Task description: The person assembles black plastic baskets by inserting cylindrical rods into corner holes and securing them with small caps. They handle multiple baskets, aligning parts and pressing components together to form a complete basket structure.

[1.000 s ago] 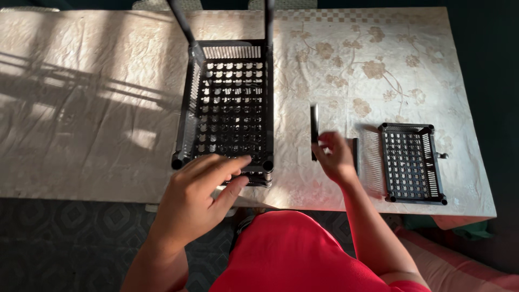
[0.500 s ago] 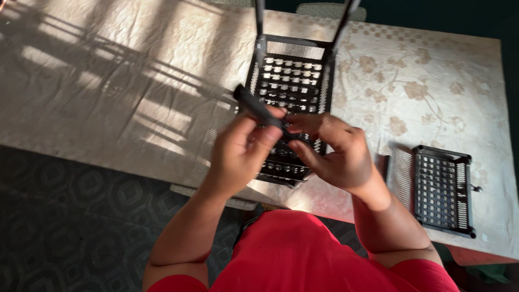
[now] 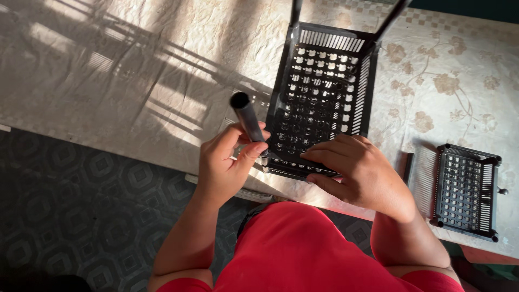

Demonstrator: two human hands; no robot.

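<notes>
Left hand [image 3: 224, 165] fingers wrapping a black hollow plastic tube [image 3: 246, 114] pointing toward 11 o'clock, right hand [image 3: 357, 170] fingers pressing flat on the near rim of a black perforated plastic shelf tray [image 3: 319, 97] at 3 o'clock of the tube, both over the cloth-covered bench [image 3: 135, 70]

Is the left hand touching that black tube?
Touching. The head view shows the left hand with fingers and thumb wrapped round the black tube.

A table [image 3: 108, 81] covered with a pale, creased cloth [image 3: 448, 81] printed with faded flowers fills the upper part of the view. Strong low sunlight falls across the cloth, throwing long barred shadows. Below the table edge lies a dark floor [image 3: 81, 216] patterned with repeated geometric medallions, mostly in shade.
</notes>
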